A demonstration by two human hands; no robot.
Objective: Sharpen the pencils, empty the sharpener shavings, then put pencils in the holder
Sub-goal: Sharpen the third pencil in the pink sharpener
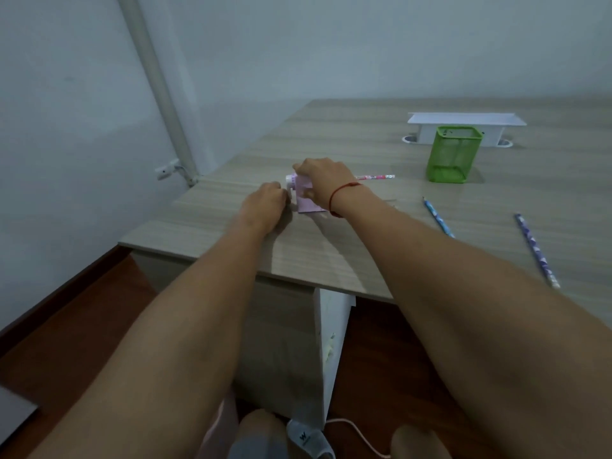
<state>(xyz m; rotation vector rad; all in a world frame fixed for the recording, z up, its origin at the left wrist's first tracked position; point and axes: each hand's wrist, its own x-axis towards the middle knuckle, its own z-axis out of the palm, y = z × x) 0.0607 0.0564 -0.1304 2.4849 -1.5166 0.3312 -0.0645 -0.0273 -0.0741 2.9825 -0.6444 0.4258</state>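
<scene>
A pink crank sharpener [305, 200] stands near the desk's left end. My right hand [323, 178] grips it from above, with a red string on the wrist. My left hand [266, 202] has its fingers curled at the sharpener's left side, where the crank is; the crank itself is mostly hidden. A pink-red pencil [376, 176] sticks out to the right behind my right hand; its other end is hidden. A blue pencil [438, 217] and a purple pencil [536, 250] lie loose on the desk at the right. The green mesh holder [453, 154] stands upright further back.
A white cable box [463, 122] sits behind the holder on the wooden desk [347, 246]. The desk's near edge runs under my forearms. The wall and a white pipe [155, 81] stand to the left. Below are a brown floor, a slipper and a pink cable.
</scene>
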